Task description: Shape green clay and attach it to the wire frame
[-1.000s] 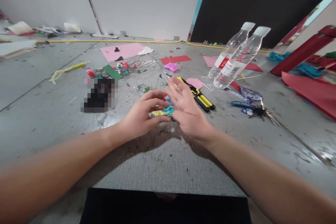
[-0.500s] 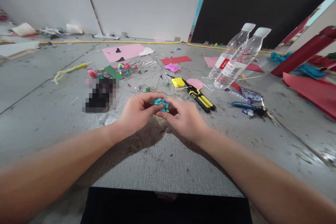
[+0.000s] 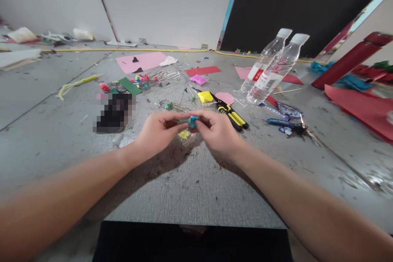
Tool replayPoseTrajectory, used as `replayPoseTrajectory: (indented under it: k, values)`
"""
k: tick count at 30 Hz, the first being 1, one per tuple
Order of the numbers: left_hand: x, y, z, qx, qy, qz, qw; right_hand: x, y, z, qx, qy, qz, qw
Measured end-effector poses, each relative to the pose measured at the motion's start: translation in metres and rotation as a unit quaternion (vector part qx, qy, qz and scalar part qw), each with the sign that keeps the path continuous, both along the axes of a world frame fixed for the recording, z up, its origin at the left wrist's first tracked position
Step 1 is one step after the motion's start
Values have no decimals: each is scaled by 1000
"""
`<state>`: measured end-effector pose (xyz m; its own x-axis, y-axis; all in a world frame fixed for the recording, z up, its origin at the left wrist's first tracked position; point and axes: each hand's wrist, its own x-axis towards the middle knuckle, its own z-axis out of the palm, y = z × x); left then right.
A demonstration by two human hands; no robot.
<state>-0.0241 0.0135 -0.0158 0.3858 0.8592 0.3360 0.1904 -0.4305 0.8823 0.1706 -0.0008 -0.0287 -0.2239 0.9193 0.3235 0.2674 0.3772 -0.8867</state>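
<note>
A small lump of blue-green modelling clay (image 3: 193,121) is pinched between the fingertips of both hands, a little above the grey tabletop. My left hand (image 3: 162,129) grips it from the left, thumb in front. From the right, my right hand (image 3: 217,131) presses on it with thumb and fingers. Much of the lump is covered by the fingers. Just below the hands lies a yellow piece in clear wrapping (image 3: 184,134). Beyond them are a green-tipped wire piece (image 3: 168,105) and a yellow packet (image 3: 205,97).
Black-and-yellow pliers (image 3: 231,116) lie right of my hands. Two plastic bottles (image 3: 273,74) stand behind, near a leaning red cylinder (image 3: 346,63). Keys (image 3: 307,130) are at right, a dark blurred-out object (image 3: 113,114) at left. Pink paper (image 3: 144,62) and wires lie farther back.
The clay between my fingers has been turned or squeezed; less of it shows, and it looks bluer. The yellow piece below has come more into view. The whole view has shifted slightly.
</note>
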Motion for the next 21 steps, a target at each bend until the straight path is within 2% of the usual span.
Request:
replayPoseTrajectory:
  k: [4, 6, 8, 12, 16, 19, 21]
  values:
    - [-5, 8, -2, -2, 20, 79, 997, -6, 2, -5, -83, 137, 60, 985]
    - [-7, 11, -1, 13, 36, 105, 994, -7, 2, -5, -104, 166, 76, 978]
    - [-7, 10, 0, 28, 45, 102, 993, -7, 0, -3, -104, 159, 62, 980]
    - [-5, 5, 1, 43, 50, 47, 997, -5, -5, 2, -51, 79, 3, 996]
    - [-1, -1, -3, -14, -23, -43, 999, 0, -5, 6, 19, -18, -47, 999]
    - [1, -3, -6, -51, -70, -94, 992, 6, -1, 7, 49, -37, -73, 995]
    - [2, -3, -7, -51, -69, -96, 992, 8, 1, 6, 53, -39, -63, 996]
